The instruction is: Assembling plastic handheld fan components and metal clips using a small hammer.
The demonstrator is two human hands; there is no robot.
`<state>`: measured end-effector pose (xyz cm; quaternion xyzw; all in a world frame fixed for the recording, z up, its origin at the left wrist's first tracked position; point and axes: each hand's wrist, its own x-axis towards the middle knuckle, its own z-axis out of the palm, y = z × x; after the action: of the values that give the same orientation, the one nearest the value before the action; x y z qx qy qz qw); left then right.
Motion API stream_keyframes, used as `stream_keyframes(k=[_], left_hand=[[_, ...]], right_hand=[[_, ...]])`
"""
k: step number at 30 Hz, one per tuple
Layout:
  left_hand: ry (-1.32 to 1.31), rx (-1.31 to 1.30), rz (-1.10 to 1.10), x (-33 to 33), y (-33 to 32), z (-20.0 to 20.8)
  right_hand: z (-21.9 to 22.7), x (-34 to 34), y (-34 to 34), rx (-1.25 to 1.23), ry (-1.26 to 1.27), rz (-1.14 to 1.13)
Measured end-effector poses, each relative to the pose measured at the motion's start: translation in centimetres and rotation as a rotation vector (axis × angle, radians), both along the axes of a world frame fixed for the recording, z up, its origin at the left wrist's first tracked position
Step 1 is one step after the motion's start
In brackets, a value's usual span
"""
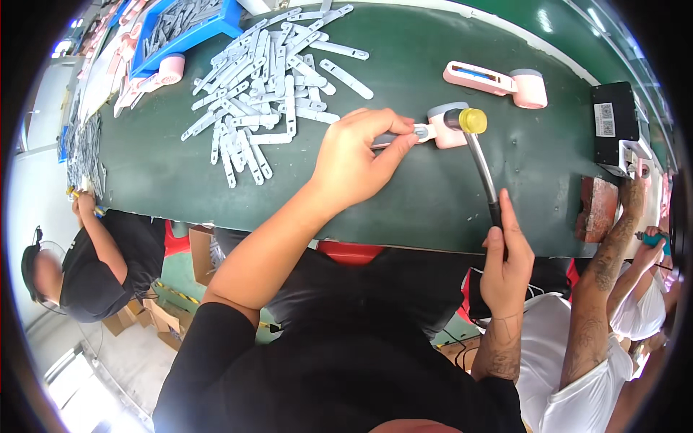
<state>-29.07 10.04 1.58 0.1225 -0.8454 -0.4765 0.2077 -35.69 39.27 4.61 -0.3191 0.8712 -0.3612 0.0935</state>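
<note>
My left hand (357, 148) is closed, pinching a pink handled part (430, 133) with a grey strip (420, 132) lying along its handle. The part's round, grey-topped head (449, 136) points right, low over the green table. In my right hand (507, 263) is a mallet (482, 162) with a yellow face, a metal shaft and a dark grip. Its head overlaps the part's round end in view, and I cannot tell whether they touch. A large loose pile of grey plastic strips (280, 68) lies left of and beyond my left hand.
A second pink handled part (482, 79) lies at the far right. A black box (613, 119) and a brick (598, 211) stand at the right edge. A blue bin (232, 18) holds grey pieces at far left. People sit on both sides; a tattooed arm (595, 289) reaches in near the brick.
</note>
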Motion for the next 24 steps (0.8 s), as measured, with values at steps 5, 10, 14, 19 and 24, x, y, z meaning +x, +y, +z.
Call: stream_keyframes(k=[5,10,14,19,24], left_hand=[[0.021,-0.01,-0.021,-0.1,-0.1,-0.5],[0.067,-0.022,-0.011,-0.2,0.0,-0.6],[0.07,-0.021,-0.032,-0.5,-0.2,-1.1],[0.129,0.023,-0.009,-0.7,-0.1,-0.8],[0.097,0.077,-0.056,-0.2,-1.5,-0.5]], right_hand=[[0.5,1.0,-1.8,0.01,-0.114,0.016],[3.1,1.4,-1.4,-0.056,-0.16,-0.148],[2.1,1.3,-2.6,0.086,-0.05,0.002],[1.7,1.5,-1.8,0.027,0.234,0.052],[2.8,2.5,-2.8,0.137,0.032,-0.043]])
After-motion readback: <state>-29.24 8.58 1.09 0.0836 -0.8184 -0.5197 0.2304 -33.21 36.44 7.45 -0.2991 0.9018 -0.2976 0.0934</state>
